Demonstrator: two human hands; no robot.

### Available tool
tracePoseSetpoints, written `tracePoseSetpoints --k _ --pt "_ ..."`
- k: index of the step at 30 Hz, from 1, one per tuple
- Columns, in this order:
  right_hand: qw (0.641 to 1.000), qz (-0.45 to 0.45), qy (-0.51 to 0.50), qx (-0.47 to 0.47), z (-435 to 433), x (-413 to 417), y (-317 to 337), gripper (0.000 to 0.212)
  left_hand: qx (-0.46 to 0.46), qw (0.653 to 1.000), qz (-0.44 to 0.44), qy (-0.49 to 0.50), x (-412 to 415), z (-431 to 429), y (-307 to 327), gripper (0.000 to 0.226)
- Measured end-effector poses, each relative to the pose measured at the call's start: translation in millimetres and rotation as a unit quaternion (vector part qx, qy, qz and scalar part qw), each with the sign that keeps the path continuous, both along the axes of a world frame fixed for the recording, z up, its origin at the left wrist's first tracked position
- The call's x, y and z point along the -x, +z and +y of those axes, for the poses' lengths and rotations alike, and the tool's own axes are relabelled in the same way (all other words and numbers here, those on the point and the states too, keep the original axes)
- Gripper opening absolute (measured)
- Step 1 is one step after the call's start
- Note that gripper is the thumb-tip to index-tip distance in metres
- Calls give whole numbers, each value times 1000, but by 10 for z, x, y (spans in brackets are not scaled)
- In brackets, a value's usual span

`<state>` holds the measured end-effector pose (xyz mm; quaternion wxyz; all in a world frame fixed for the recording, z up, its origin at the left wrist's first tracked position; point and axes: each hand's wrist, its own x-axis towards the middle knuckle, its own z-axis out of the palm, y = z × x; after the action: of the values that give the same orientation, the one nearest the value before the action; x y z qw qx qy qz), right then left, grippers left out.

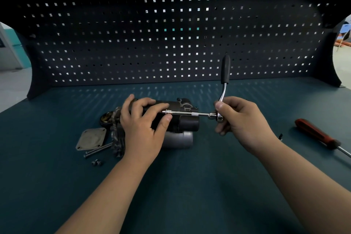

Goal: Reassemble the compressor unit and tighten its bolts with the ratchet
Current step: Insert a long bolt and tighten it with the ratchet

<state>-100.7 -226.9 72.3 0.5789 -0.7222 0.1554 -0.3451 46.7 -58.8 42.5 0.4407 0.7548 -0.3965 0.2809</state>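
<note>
- Compressor unit (187, 118) lies on its side in the middle of the teal bench top (190, 186), its dark body to the rear and a silver cylinder (179, 138) on the near side.
- The person's left hand (141, 129) is laid over the left part of the unit, fingers curled across the dark body and holding it down; the forefinger and thumb sit just above and below the far end of a chrome extension bar (190, 113).
- That bar runs level across the front of the unit, from the left fingertips to the head of the ratchet (225, 70).
- The right hand (241, 121) is closed around the ratchet's head, thumb on top and fingers wrapped beneath. The handle stands up and away from the fist, its black grip showing against the pegboard (171, 43).
- Whether the bar's end is seated on a bolt I cannot tell; the left fingers cover it.
- Left of the unit, loose on the bench: a square plate (91, 138) with holes in its corners, two long bolts (98, 150) lying side by side just in front of it, and a few small screws (97, 162) nearer still.
- A round, brassy part (106, 118) sits behind the plate, partly hidden by the left hand.
- Well off to the right lies a red-handled screwdriver (315, 133), shaft pointing toward the bench's near right edge, with one small black screw (280, 136) just beside it.
</note>
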Motion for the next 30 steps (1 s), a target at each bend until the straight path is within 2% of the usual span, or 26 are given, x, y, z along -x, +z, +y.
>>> tracePoseSetpoints --k 6,10,14,18,25,28,30 --pt "1000 -24 8 -18 2 -13 -21 3 4 1000 1 5 -4 -9 2 35" --pt "999 -40 21 1 -18 -8 -34 17 3 1000 2 12 1 -25 6 35" --pt "999 -14 23 42 -77 -3 -57 18 6 1000 3 21 6 -36 13 37" --pt "993 -40 42 99 -86 31 -56 30 10 1000 3 25 9 -40 10 38" --pt "988 -47 76 123 -88 80 -7 25 8 1000 7 22 19 -31 18 40" --pt "989 -35 54 132 -82 76 -12 23 2 1000 7 21 22 -26 20 40" --pt "995 -19 26 99 -84 53 -22 22 -5 1000 2 18 20 -17 17 40"
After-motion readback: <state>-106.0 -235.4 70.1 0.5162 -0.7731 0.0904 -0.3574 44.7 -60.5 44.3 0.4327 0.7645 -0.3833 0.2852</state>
